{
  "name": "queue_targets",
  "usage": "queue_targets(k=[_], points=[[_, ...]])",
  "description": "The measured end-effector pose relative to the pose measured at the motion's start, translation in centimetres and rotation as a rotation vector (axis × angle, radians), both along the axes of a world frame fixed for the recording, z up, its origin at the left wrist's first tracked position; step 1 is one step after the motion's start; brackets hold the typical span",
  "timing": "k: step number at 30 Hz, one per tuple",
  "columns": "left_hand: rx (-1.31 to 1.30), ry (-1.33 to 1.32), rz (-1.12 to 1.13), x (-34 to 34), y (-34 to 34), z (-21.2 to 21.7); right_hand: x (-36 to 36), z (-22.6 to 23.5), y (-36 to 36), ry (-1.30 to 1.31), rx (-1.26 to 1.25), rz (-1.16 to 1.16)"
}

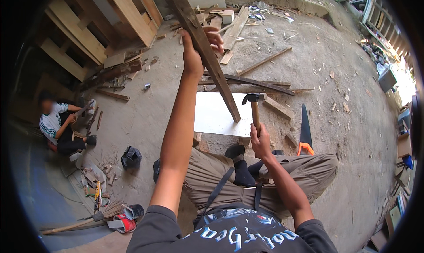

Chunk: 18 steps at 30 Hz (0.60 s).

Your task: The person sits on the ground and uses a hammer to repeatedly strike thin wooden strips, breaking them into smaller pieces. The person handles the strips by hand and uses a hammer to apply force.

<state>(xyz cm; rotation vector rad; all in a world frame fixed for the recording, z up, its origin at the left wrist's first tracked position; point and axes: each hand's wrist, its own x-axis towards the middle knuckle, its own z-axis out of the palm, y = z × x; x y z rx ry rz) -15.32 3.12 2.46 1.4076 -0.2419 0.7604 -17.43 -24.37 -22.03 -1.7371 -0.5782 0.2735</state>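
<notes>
My left hand [194,56] is wrapped round a long, dark wooden plank [211,63], thumb on one side and fingers on the other. The plank slants from the top edge down to a white board [212,114], where its lower end rests or hovers; I cannot tell which. My right hand [260,141] grips the wooden handle of a claw hammer [255,111]. The hammer stands upright, its dark head just right of the plank's lower end. My crossed legs are behind the board.
A handsaw [305,131] with an orange handle lies right of the board. Wood strips [265,83] lie beyond it. Left are a black plastic bag [131,158], a broom [97,216] and a seated person [62,125] holding something long. Wooden panels [84,27] stand far left.
</notes>
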Motion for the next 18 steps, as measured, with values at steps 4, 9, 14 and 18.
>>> queue_targets(k=[4, 9, 14, 18], points=[[0.073, -0.037, 0.035, 0.1, -0.3, 2.8, 0.6, 1.1, 0.3, 0.011, 0.086, -0.005], [0.026, -0.086, 0.079, 0.2, -0.3, 5.4, 0.4, 3.2, 0.5, 0.034, 0.123, 0.001], [-0.037, -0.112, 0.04, 1.2, -0.9, 8.1, 0.6, 7.1, 1.1, -0.047, 0.178, 0.019], [-0.172, -0.111, -0.098, 2.3, -0.8, 7.8, 1.3, 12.5, 2.3, -0.176, 0.188, 0.077]])
